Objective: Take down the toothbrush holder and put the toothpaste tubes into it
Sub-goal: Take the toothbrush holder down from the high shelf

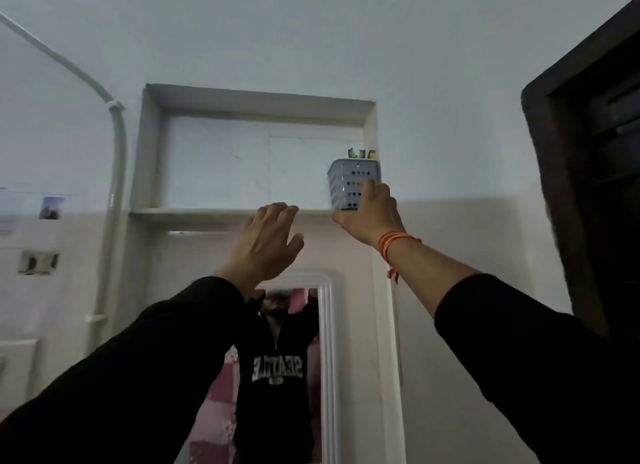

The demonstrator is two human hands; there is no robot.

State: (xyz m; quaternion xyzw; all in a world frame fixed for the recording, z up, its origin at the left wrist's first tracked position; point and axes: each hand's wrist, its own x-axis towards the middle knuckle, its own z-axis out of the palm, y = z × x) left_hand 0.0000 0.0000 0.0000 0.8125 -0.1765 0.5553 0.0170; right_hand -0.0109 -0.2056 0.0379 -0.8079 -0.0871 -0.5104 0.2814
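A grey perforated toothbrush holder [349, 176] stands at the right end of a high wall niche, with coloured brush tips [362, 153] poking out of its top. My right hand [372, 214] wraps around the holder's lower right side, an orange thread band on the wrist. Raised just below the niche's ledge, my left hand [266, 242] has its fingers spread and holds nothing, a little to the left of the holder. No toothpaste tubes are in view.
The niche [207, 214] is recessed in the white wall above a white-framed mirror [327, 359]. A grey pipe [117, 173] runs down the wall at left. A dark door frame [554, 186] stands at right. Switches [38, 263] sit on the left wall.
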